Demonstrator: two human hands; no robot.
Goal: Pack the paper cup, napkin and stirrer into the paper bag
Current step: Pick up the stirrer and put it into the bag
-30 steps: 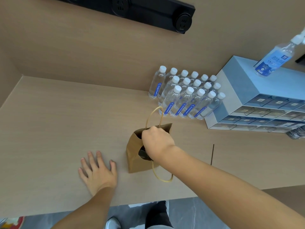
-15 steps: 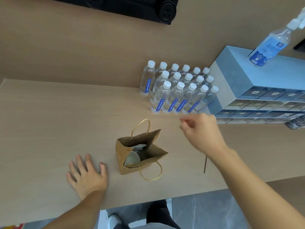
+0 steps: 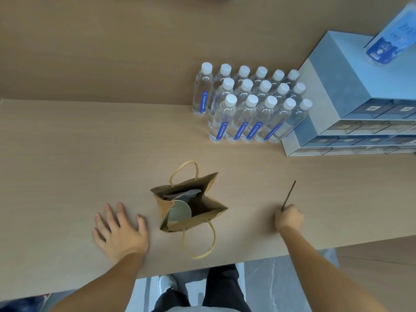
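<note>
The paper bag [image 3: 191,206] is seen standing open-mouthed on the light wood counter [image 3: 67,154], near its front edge. It is plain brown kraft paper, creased at the sides, with 2 pale twisted-cord handles: 1 stands up at the far side, the other lies flopped on the counter toward the near edge. No print can be made out on it. Inside, the paper cup [image 3: 179,213] is seen tilted toward the left, its pale round opening facing up, and a grey-white napkin [image 3: 183,194] is tucked behind it at the far wall of the bag.

The stirrer [image 3: 288,195], a thin dark stick, is gripped at its near end by the closed fingers of the right hand [image 3: 289,218], well to the right of the bag; its far end points away and slightly right. The left hand [image 3: 120,230] is laid flat on the counter just left of the bag, fingers spread, nothing held.

At the far right, 16 clear bottles [image 3: 247,106] with white caps and blue vertical labels are grouped beside a grey drawer cabinet [image 3: 351,109]; the label writing is too small to be read. A blue-labelled bottle [image 3: 391,39] stands on top of the cabinet, its writing blurred.
</note>
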